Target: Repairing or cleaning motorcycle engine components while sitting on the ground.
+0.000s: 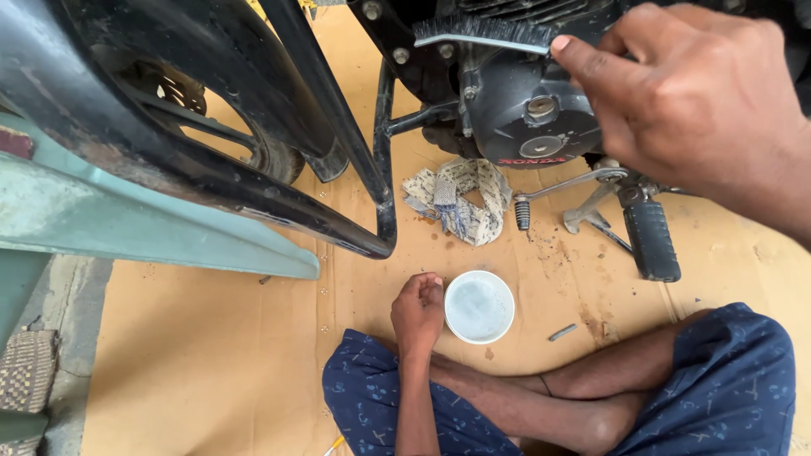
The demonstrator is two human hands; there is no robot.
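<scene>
A motorcycle (253,127) stands over cardboard sheeting (211,355) on the floor, its black engine cover (528,114) facing a seated person. The right hand (684,101) grips a brush (486,32), bristles at the cover's top edge; the casing looks still dusty, so cleaning seems unfinished. The left hand (418,312), loosely curled and holding nothing, rests beside a white bowl (479,306), near a crumpled rag (460,198).
</scene>
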